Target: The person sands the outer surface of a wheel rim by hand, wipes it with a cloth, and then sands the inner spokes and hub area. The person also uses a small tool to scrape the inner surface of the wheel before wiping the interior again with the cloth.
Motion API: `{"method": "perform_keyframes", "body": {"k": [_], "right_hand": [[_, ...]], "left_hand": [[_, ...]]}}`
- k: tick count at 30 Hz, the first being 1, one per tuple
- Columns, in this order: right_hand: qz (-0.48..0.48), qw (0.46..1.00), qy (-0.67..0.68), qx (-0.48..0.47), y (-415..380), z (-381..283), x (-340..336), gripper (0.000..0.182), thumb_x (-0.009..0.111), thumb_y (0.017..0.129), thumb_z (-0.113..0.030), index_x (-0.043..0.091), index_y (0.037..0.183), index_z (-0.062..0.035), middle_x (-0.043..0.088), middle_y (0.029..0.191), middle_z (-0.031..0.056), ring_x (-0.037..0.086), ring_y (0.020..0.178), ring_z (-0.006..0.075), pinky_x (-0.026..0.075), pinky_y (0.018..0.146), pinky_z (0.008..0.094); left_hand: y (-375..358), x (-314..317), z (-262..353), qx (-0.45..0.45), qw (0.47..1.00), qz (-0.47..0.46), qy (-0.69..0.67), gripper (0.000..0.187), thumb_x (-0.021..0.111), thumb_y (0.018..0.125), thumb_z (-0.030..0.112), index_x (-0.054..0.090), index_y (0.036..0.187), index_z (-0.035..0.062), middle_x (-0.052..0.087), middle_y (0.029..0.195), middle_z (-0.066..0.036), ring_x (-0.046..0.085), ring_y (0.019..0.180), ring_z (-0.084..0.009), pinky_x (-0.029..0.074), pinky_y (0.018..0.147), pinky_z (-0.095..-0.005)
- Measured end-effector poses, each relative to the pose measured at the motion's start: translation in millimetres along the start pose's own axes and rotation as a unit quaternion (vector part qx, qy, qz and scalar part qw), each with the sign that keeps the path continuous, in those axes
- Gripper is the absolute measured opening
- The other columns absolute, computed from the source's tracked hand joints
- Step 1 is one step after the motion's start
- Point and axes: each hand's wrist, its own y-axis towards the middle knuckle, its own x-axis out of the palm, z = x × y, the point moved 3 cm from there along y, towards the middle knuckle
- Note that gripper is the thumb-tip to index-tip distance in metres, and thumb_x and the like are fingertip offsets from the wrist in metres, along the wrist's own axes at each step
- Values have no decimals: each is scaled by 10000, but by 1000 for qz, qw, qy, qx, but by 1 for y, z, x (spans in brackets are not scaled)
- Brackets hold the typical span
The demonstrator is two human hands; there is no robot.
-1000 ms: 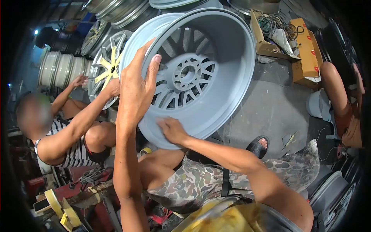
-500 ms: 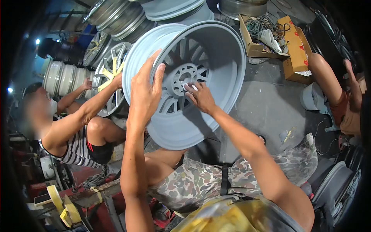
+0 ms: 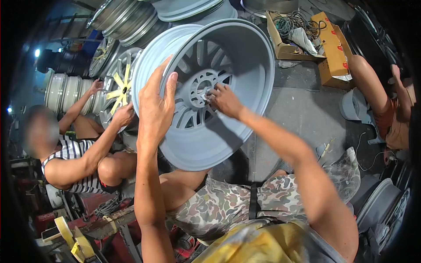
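A grey wheel rim (image 3: 199,151) stands tilted in front of me, its hollow inner side facing me. My left hand (image 3: 155,107) is closed on its left edge, the thumb over the lip and the fingers behind the outer wall. My right hand (image 3: 226,101) reaches inside the barrel to the hub (image 3: 196,90), with bent fingers pinching a small folded white piece (image 3: 205,93) against the hub face. Most of that piece is hidden by the fingers. Spokes with open gaps surround the hub.
On the left a crouching person (image 3: 79,158) holds a wheel with yellow-taped spokes (image 3: 117,92). More rims (image 3: 127,22) are stacked behind. Upper right holds a cardboard box (image 3: 280,48) of cables and another carton (image 3: 335,57). Another person's knee (image 3: 368,79) shows at right.
My right hand has shifted slightly left across the hub, and the white piece shows less. The rim sits a little further left in view. The person on the left has lowered an arm.
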Motion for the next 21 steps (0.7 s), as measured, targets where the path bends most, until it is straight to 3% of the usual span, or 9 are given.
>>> {"method": "perform_keyframes", "body": {"k": [1, 4, 6, 7, 9, 12, 13, 16, 21], "right_hand": [[-88, 993, -64, -45, 10, 11, -13, 241, 594, 957, -311, 743, 901, -131, 642, 895, 42, 546, 1026, 207, 389, 854, 366], [-221, 975, -11, -3, 31, 11, -40, 287, 617, 935, -317, 722, 787, -96, 666, 932, 59, 592, 992, 257, 433, 845, 420], [-127, 945, 266, 141, 12, 12, -8, 289, 631, 889, -261, 720, 755, -20, 722, 930, 158, 690, 933, 343, 537, 857, 464], [-6, 937, 316, 145, 6, 0, -8, 268, 625, 902, -241, 741, 936, -1, 742, 892, 177, 714, 967, 287, 551, 861, 403], [-15, 826, 502, 258, 3, -17, 6, 474, 608, 912, -256, 600, 1268, 58, 756, 940, 186, 737, 913, 254, 549, 858, 407], [48, 838, 441, 319, 1, -37, 37, 355, 591, 899, -316, 755, 878, -1, 624, 1264, 263, 624, 1094, 426, 487, 981, 455], [76, 823, 441, 349, -1, -38, 39, 325, 606, 864, -297, 763, 871, -13, 694, 1085, 261, 661, 968, 451, 511, 930, 459], [51, 855, 434, 277, -11, -34, -12, 309, 583, 872, -291, 771, 885, -47, 696, 1123, 216, 658, 995, 432, 512, 927, 459], [95, 871, 323, 358, -88, -27, -37, 326, 556, 917, -316, 795, 807, -123, 728, 1009, 149, 657, 986, 351, 508, 931, 441]], "left_hand": [[1, 1, 1, 3, 1000, 0, -2, 345, 590, 1024, 151, 609, 1331, -5, 683, 1230, -234, 670, 1141, -368, 501, 960, -385], [-1, -1, 5, -10, 1000, -3, -7, 342, 589, 1024, 146, 610, 1329, -7, 678, 1237, -241, 662, 1156, -374, 491, 973, -383], [-1, 1, 12, -14, 1000, -11, 6, 339, 586, 1024, 141, 610, 1327, -10, 675, 1238, -249, 654, 1172, -372, 476, 995, -385], [-3, 3, 13, -35, 999, -9, -3, 345, 588, 1024, 143, 607, 1332, -11, 674, 1239, -252, 652, 1175, -357, 465, 1010, -383], [-3, 8, 13, -22, 999, -14, 24, 350, 569, 1035, 148, 598, 1335, -31, 682, 1234, -230, 653, 1162, -291, 459, 1015, -367], [-6, 13, 19, -42, 996, -29, 67, 363, 549, 1050, 146, 578, 1357, -45, 673, 1255, -215, 638, 1146, -250, 447, 1018, -349], [-9, 14, 18, -27, 998, -23, 61, 365, 556, 1047, 137, 574, 1361, -47, 673, 1254, -206, 632, 1136, -237, 448, 1012, -347], [-12, 18, 20, -15, 997, -24, 79, 395, 559, 1024, 74, 535, 1403, -35, 649, 1293, -227, 635, 1166, -280, 444, 1025, -355], [-10, 32, 32, 6, 997, -57, 53, 534, 479, 902, -90, 507, 1431, -27, 617, 1350, -235, 616, 1231, -312, 426, 1057, -368]]}}
